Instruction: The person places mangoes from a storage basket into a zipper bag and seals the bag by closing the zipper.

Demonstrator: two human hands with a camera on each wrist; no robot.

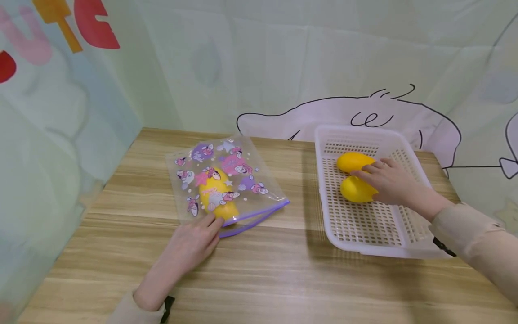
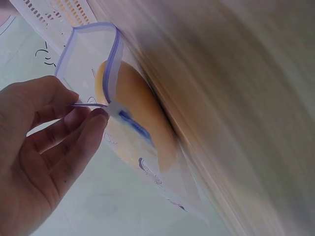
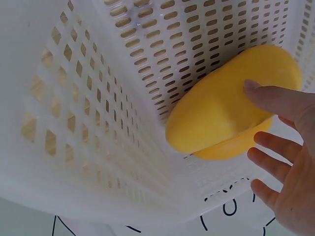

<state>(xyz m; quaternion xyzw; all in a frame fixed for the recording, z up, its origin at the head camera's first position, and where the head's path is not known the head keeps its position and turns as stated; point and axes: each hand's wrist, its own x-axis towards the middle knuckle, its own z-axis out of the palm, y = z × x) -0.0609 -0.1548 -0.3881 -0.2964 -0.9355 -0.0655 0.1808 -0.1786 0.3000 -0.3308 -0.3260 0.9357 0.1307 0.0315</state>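
In the head view, my left hand point(image 1: 188, 247) is at the open end of a clear printed zip bag point(image 1: 255, 173). The left wrist view shows its thumb and fingertips pinching the bag's purple zip edge point(image 2: 115, 54). Inside the bag lies a yellow mango point(image 2: 138, 105). Over on the right, my right hand point(image 1: 390, 182) reaches into a white basket point(image 1: 323, 193) holding two more mangoes. Its thumb point(image 3: 275, 98) touches the nearer mango point(image 3: 221, 103) with the other fingers loosely spread, overlapping the farther mango point(image 1: 353, 162) in the head view.
The basket has perforated walls and stands at the right of a wood-grain table point(image 1: 275, 279). Behind the table hangs a pale curtain point(image 1: 275, 58) with cartoon line drawings, continuing along the left side.
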